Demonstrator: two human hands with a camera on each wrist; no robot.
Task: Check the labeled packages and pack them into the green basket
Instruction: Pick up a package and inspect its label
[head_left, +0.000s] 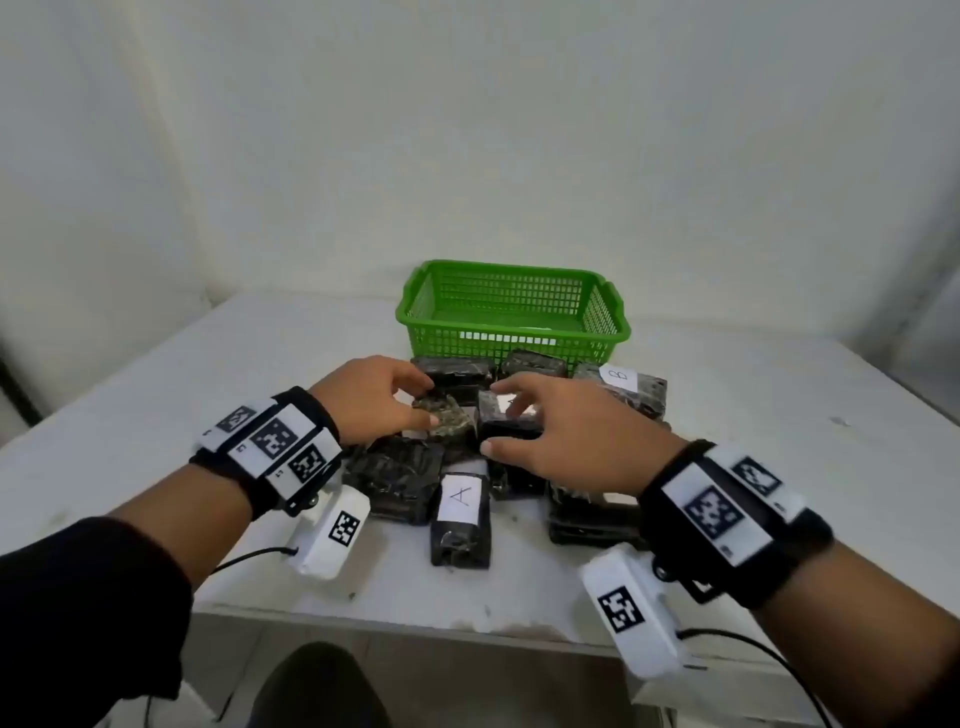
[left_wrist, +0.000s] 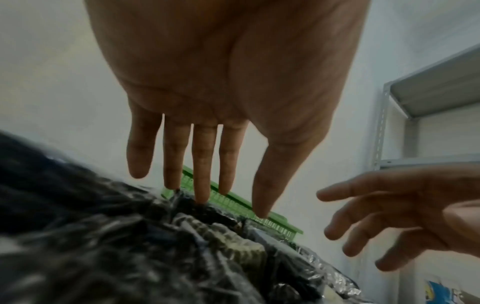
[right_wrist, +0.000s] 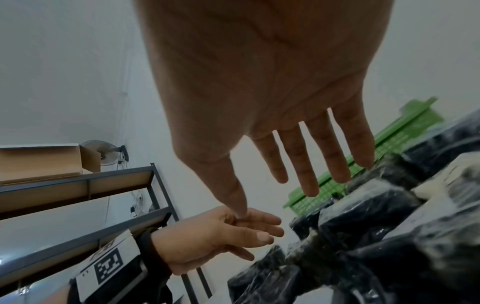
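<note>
Both hands hover over a pile of black plastic-wrapped packages on a white table. Left hand is over the pile's left-middle, fingers straight and slightly spread, fingertips down at the wrap of a camo-patterned pkg; the left wrist view shows at least the middle tips touching the plastic, nothing gripped. Right hand is just beside it, apart from the left, fingers relaxed and spread over a pkg with a white label; its fingertips cover part of that label, so the letter can't be read. In the right wrist view the right hand's fingers are extended with gaps between them, holding nothing; whether they touch the wrap there, can't tell.

Pkg marked "A" lies nearest the table's front edge, label up, between the 2 wrists. Pkg marked "B" sits at the pile's far right, just beside the green basket. The basket stands behind the pile, touching or nearly touching the rear pkgs; no pkg shows inside it.

Metal shelving with a cardboard box on top shows in the right wrist view.
</note>
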